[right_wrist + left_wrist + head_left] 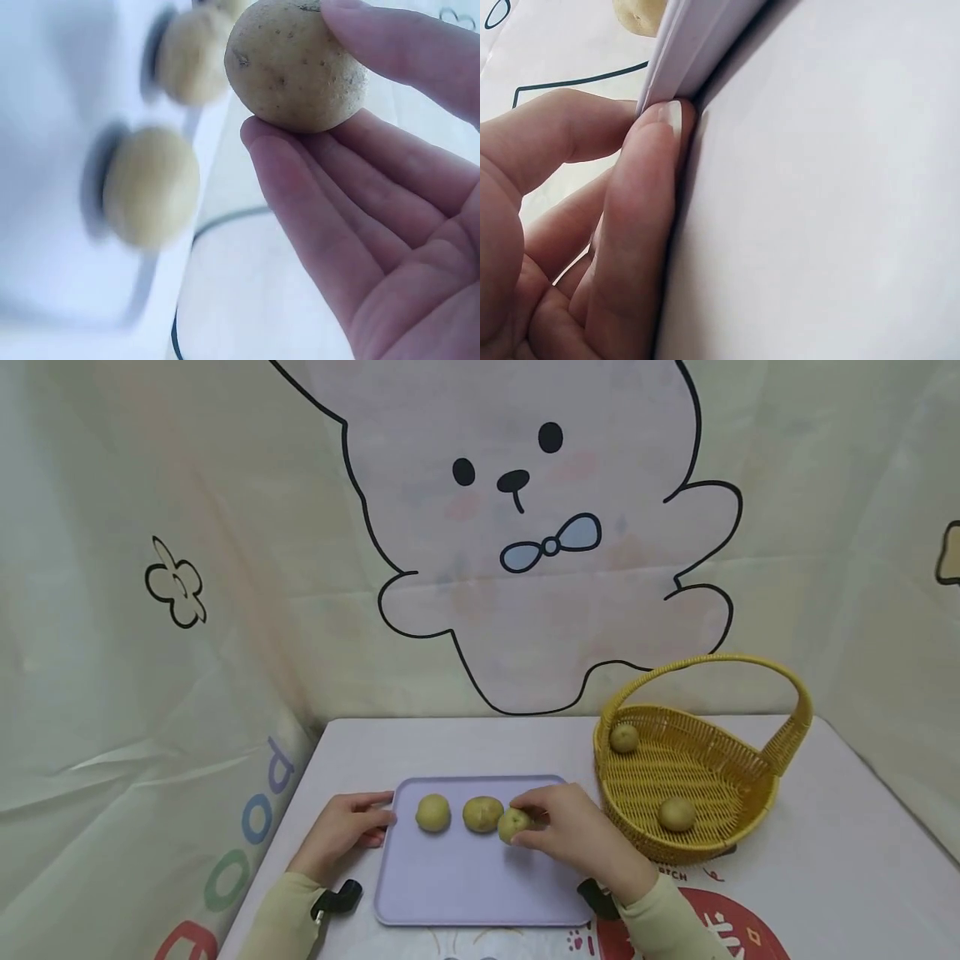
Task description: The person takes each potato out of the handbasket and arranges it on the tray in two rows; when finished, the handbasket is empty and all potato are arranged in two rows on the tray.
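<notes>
In the head view my right hand (564,827) pinches a small round potato (513,826) between thumb and fingertips over the lilac tray (480,893). The right wrist view shows this potato (296,67) close up, with brown specks on its skin. Two more potatoes lie on the tray: a rounder one (432,813) at left and an oval one (482,814) beside the held one. At the tray's left edge, my left hand (348,828) grips the rim (676,56) between its thumb and fingers.
A yellow wicker basket (738,752) with a tall handle stands right of the tray. Inside it lie one potato (624,737) at the back left and another (677,814) near the front. A printed curtain (555,610) hangs behind the white table (367,747).
</notes>
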The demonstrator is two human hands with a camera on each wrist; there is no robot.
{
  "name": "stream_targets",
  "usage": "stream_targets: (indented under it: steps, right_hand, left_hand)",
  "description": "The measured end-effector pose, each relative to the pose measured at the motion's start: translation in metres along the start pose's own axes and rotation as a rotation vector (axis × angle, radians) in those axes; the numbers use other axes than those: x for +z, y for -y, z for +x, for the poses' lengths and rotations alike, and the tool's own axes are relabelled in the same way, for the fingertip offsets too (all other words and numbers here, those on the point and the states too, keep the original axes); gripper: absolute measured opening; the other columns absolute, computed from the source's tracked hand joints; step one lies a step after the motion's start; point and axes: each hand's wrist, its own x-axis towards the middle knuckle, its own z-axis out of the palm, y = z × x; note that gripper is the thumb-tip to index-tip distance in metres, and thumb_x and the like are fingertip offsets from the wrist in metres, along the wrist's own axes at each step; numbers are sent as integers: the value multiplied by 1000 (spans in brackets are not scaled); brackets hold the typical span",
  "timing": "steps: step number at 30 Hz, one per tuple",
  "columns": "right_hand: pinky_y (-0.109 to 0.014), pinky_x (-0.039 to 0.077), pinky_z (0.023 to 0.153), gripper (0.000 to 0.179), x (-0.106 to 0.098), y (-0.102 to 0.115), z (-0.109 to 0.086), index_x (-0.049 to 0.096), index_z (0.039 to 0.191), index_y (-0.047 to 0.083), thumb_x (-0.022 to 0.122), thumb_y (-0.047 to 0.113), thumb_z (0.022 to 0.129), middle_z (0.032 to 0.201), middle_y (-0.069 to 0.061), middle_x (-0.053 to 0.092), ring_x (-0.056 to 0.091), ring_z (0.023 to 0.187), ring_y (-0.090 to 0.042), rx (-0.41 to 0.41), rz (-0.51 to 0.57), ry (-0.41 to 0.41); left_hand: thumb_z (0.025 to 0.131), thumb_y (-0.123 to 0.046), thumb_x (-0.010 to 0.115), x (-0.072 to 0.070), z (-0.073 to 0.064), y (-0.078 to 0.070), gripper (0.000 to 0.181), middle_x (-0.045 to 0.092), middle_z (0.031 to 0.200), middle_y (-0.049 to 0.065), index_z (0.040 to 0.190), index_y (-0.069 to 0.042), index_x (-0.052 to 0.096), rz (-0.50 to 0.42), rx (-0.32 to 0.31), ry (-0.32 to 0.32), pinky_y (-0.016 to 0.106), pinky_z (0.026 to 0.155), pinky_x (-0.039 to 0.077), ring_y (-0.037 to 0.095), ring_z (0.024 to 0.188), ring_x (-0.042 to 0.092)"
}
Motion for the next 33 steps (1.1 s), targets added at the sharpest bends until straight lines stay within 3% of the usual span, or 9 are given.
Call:
stream_targets:
  steps: [9, 18, 33]
  right_hand:
    - [-20, 52, 73, 26, 46, 25, 24, 81, 103, 12, 94, 17, 82, 89, 6, 72, 67, 84, -12, -68, 0, 69]
    - [-15, 51, 72, 33, 84, 38, 34, 84, 109, 9, 97, 18, 79, 88, 8, 72, 61, 80, -2, -79, 62, 130]
    - [-12, 51, 70, 36, 101, 38, 37, 83, 110, 9, 97, 23, 80, 88, 12, 75, 63, 77, 3, -68, 82, 127]
  left_hand:
    - [90, -19, 87, 0, 0, 1, 55, 73, 83, 4, 141, -4, 71, -18, -11, -6, 25, 65, 64, 12, 67, 69]
    - [90, -20, 87, 0, 3, 4, 54, 73, 81, 2, 140, -6, 73, -6, -3, -14, 24, 63, 63, 12, 65, 69]
    - [91, -19, 87, 1, 0, -1, 55, 76, 86, 5, 142, -5, 71, -8, -7, -3, 24, 65, 64, 13, 69, 71]
